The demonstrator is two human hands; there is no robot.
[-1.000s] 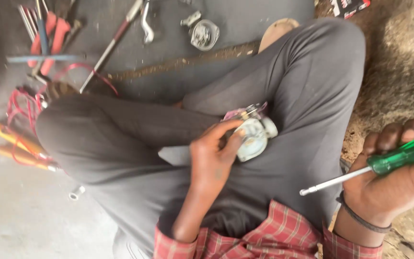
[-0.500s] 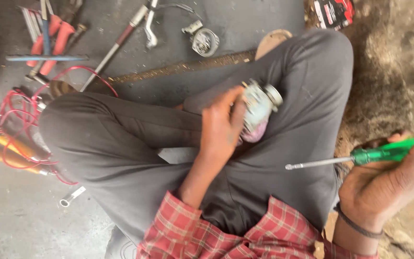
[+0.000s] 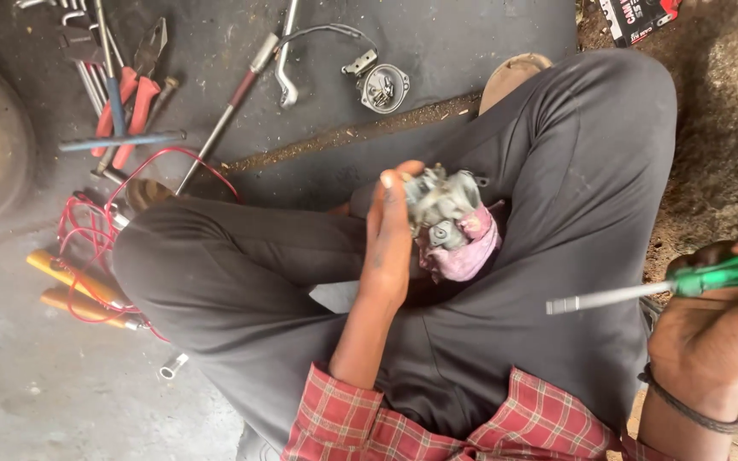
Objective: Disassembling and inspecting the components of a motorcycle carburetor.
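Observation:
I sit cross-legged on the ground in dark grey trousers point(image 3: 241, 282). My left hand point(image 3: 389, 248) is shut on a small grey metal carburetor point(image 3: 439, 205), which it holds over my lap with a pink rag point(image 3: 470, 252) under it. My right hand point(image 3: 719, 333) is off to the right, apart from the carburetor, and grips a green-handled screwdriver point(image 3: 642, 292). The metal shaft points left toward my knee. A dark band circles my right wrist.
Tools lie on the dark mat beyond my knees: red-handled pliers point(image 3: 134, 94), a long rod tool point(image 3: 224, 115), a round metal cover holding small parts point(image 3: 383, 88), red wire point(image 3: 87, 230), two yellow-handled tools point(image 3: 74, 277) and a small socket point(image 3: 172, 365). Bare dirt lies to the right.
My left hand has lifted the carburetor off my lap and turned it, so its grey body now faces up. The screwdriver in my right hand stays at the right, tip a little lower.

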